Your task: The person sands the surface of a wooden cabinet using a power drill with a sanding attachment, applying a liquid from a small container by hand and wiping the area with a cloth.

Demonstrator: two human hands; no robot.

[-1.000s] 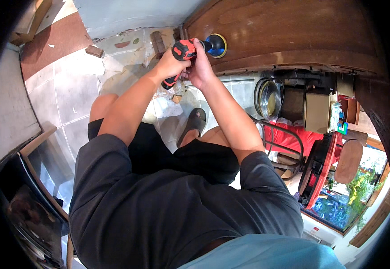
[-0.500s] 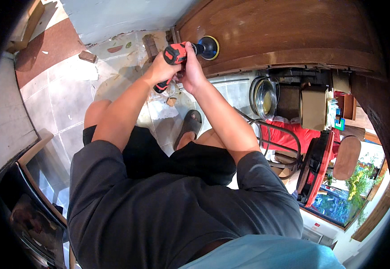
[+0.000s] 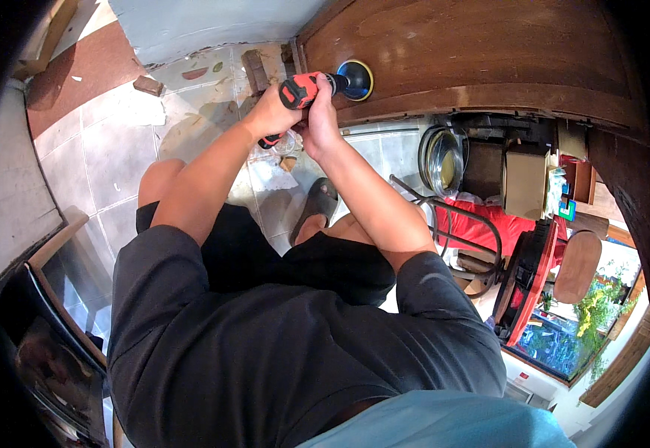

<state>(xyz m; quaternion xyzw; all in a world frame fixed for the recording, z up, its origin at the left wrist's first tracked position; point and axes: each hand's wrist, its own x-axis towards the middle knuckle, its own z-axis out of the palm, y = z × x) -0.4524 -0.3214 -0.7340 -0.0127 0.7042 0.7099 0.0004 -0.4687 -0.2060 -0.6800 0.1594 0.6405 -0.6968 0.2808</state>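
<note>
A red and black cordless drill (image 3: pixel 299 91) points rightward in front of me. Its chuck carries a round dark pad with a yellow rim (image 3: pixel 357 80), which rests against a brown wooden panel (image 3: pixel 474 56). My left hand (image 3: pixel 271 116) is wrapped round the drill's grip at the rear. My right hand (image 3: pixel 320 119) closes on the drill body nearer the chuck, thumb up along its side. The lower end of the grip shows below my left hand; most of the fingers are hidden behind the tool.
On the tiled floor lie a small wood block (image 3: pixel 148 85), a longer wood piece (image 3: pixel 255 72) and scraps. Under the panel stand round glass lids (image 3: pixel 443 160), a cardboard box (image 3: pixel 525 183) and a metal-framed chair (image 3: pixel 463 224). My sandalled foot (image 3: pixel 316 209) is close below the drill.
Both hands and the drill have moved slightly to the right, and the pad has shifted a little rightward along the panel. The grip on the drill is unchanged.
</note>
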